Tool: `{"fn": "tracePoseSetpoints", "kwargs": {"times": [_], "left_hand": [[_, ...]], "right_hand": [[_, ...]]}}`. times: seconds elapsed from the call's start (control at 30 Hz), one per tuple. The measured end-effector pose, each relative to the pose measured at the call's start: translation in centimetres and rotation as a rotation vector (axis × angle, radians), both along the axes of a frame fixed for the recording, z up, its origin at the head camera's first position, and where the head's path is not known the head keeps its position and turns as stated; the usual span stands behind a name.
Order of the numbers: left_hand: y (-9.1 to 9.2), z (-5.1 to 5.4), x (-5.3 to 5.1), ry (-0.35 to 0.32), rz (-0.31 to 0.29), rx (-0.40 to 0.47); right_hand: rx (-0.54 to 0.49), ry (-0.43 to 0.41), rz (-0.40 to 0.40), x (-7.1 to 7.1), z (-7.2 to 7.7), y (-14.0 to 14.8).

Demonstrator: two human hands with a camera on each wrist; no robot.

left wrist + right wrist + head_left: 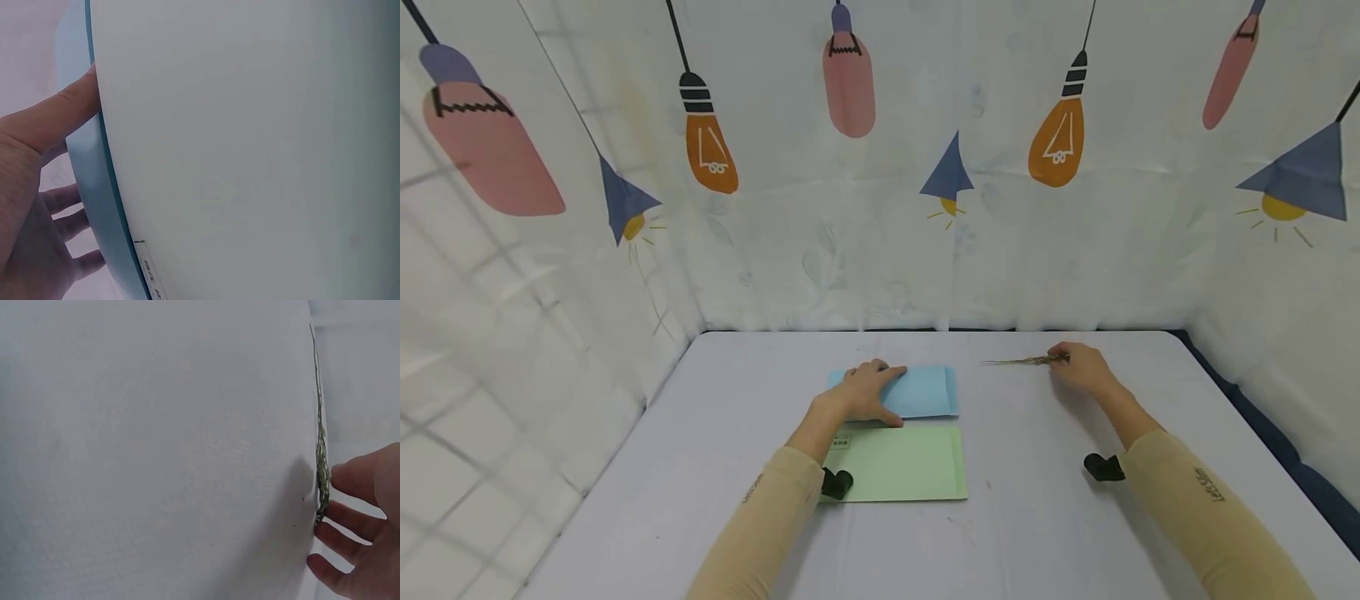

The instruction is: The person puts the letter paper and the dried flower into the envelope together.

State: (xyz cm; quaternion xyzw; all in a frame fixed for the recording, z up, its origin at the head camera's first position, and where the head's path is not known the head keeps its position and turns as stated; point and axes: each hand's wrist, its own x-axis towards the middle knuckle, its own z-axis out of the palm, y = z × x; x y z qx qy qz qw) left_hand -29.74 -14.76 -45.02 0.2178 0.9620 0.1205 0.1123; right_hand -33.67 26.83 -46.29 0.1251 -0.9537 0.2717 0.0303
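A light blue envelope (928,393) lies flat on the white table, just beyond a pale green envelope (898,467) that has a small printed box at its left. My left hand (868,392) rests spread across the blue one. Its thumb (78,100) is at the near edge, and the other fingers reach toward the far side. Farther right, a thin dried grass sprig (1036,361) points left, low over the table. My right hand (1081,367) pinches its thicker end between thumb and fingertips. In the right wrist view the sprig (320,450) runs upward from those fingers.
Black wrist mounts (1103,467) sit under both sleeves. A patterned curtain (887,233) with printed lamps stands behind the table and at its sides. Small crumbs (988,484) dot the white tabletop (1030,533). Dark cloth (1262,417) shows past the right edge.
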Motion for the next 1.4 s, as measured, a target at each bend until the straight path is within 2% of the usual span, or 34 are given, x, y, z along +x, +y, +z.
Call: {"fn": "tracePoseSetpoints", "kwargs": {"times": [0.13, 0.6, 0.83, 1.03, 1.4], "left_hand": [[-0.1, 0.2, 0.1, 0.001, 0.007, 0.004], [0.0, 0.2, 0.1, -0.001, -0.009, 0.013], [-0.1, 0.0, 0.0, -0.001, -0.003, -0.001], [-0.1, 0.1, 0.1, -0.010, 0.004, 0.019], [-0.1, 0.0, 0.0, -0.008, -0.002, 0.020]], "right_hand": [[0.001, 0.000, 0.009, 0.0, 0.0, -0.3], [0.051, -0.002, -0.046, 0.7, -0.2, -0.4], [0.024, -0.035, -0.080, 1.0, -0.1, -0.6], [0.000, -0.040, -0.076, 1.0, -0.2, -0.6], [-0.083, 0.017, -0.052, 2.1, 0.2, -0.9]]}}
